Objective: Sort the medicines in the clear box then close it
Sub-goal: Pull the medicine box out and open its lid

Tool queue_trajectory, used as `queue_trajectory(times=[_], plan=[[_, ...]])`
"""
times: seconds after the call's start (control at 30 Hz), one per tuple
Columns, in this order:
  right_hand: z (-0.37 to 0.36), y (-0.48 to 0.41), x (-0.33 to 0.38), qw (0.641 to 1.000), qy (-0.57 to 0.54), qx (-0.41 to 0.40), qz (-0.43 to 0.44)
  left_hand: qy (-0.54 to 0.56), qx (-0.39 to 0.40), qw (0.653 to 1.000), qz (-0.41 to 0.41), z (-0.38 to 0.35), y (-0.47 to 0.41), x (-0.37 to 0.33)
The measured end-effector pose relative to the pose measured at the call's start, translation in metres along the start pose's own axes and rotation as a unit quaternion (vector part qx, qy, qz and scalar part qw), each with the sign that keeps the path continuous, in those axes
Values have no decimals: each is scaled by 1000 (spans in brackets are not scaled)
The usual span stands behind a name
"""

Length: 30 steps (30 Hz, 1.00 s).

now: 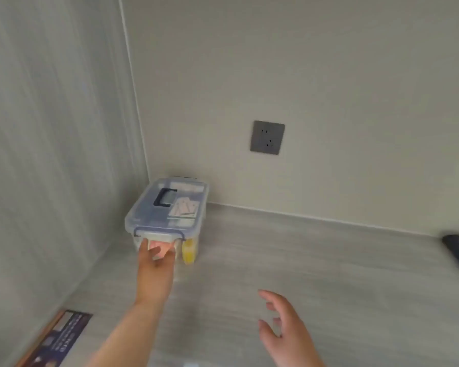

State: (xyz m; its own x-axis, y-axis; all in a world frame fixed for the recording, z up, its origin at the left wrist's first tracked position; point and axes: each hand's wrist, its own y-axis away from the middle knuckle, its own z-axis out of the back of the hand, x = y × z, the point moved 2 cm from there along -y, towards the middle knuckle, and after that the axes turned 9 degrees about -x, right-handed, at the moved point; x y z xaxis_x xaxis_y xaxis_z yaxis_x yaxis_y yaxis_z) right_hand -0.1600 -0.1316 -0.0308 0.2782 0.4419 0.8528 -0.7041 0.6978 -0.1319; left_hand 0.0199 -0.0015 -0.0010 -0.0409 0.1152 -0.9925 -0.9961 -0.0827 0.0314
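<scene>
Left grip (158,251) curls at the clear box's (167,207) front latch; right (281,321) hangs wide. Stiff, light, slick plastic—its handle (165,197) suits lifting.

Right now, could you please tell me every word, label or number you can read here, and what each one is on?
No text here can be read.
Dark printed card at the lower left: pale lines of print, too blurred.
Paper packets under the lid of the clear plastic box: markings too small.
Grey wall socket: no lettering visible.

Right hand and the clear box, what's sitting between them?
Nothing: the head view shows only bare countertop between the right hand and clear box.
</scene>
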Motion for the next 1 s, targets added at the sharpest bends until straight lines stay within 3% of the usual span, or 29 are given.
queue_trajectory(times=[0.3, 0.47, 0.63, 0.83, 1.0], plan=[[-58, -163, 35, 993, 22, 109, 27, 117, -128, 983, 64, -40, -66, 14], [-105, -235, 60, 993, 12, 107, 51, 110, -147, 981, 69, -52, -77, 30], [-134, -296, 77, 995, 27, 62, 71, 30, -173, 984, -16, -43, -85, 39], [-154, -338, 79, 984, 50, 170, 9, 12, -178, 984, -11, -43, -91, 38], [-146, -331, 71, 996, 26, 79, -13, 50, -178, 983, 15, -37, -95, 39]])
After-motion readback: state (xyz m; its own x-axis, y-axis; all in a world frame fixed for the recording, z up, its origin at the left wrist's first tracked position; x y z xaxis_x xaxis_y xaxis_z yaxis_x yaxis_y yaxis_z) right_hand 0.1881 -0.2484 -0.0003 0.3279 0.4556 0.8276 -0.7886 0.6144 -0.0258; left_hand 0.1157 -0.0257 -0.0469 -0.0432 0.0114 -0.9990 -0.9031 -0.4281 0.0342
